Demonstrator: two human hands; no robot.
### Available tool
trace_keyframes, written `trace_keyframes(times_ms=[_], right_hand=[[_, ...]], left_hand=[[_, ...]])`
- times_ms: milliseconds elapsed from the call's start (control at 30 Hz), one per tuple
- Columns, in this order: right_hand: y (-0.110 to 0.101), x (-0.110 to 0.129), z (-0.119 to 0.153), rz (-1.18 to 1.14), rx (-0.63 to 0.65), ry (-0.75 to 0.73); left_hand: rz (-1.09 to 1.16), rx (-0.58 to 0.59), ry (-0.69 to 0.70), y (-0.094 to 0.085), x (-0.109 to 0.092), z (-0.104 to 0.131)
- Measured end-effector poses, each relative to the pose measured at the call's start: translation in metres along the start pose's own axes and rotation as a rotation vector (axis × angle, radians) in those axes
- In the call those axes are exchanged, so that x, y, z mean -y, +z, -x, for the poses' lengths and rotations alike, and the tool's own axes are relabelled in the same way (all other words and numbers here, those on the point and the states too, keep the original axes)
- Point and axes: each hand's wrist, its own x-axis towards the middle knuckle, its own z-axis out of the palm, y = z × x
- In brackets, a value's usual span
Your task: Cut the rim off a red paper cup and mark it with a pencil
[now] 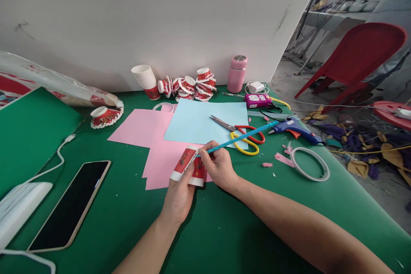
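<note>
My left hand (180,195) is closed round a red and white paper cup (198,174), its thumb across the cup's side. A white strip with small marks lies along the cup. My right hand (218,165) pinches a long blue pencil (237,138) near its lower end, close against the cup. Beneath and behind the hands lie pink sheets (159,165) and a light blue sheet (192,117). Scissors (231,127) with red and yellow handles lie spread on the blue sheet, partly behind the pencil.
Stacked cups (146,80), cut cup pieces (189,85) and a pink bottle (236,75) stand by the wall. A blue glue gun (297,128) and tape roll (325,171) lie right, a phone (70,205) left. Red chair (362,51) beyond the green table (128,227).
</note>
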Motion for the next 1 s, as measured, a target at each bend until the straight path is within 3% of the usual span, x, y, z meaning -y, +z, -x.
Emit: trace_keyframes(times_ms=[467, 833, 900, 1000], right_hand=[[-0.001, 0.001, -0.001, -0.029, 0.013, 0.038], [-0.004, -0.006, -0.009, -0.278, -0.236, -0.014], [-0.004, -0.007, -0.009, -0.271, -0.201, 0.002], [-0.003, -0.008, -0.006, -0.336, -0.025, 0.034]], left_hand=[[0.021, -0.005, -0.009, 0.002, -0.003, 0.002], [0.197, -0.099, -0.160, 0.002, -0.013, -0.001], [0.219, -0.082, -0.169, 0.001, -0.014, -0.002], [0.246, -0.030, -0.165, 0.000, -0.015, -0.002]])
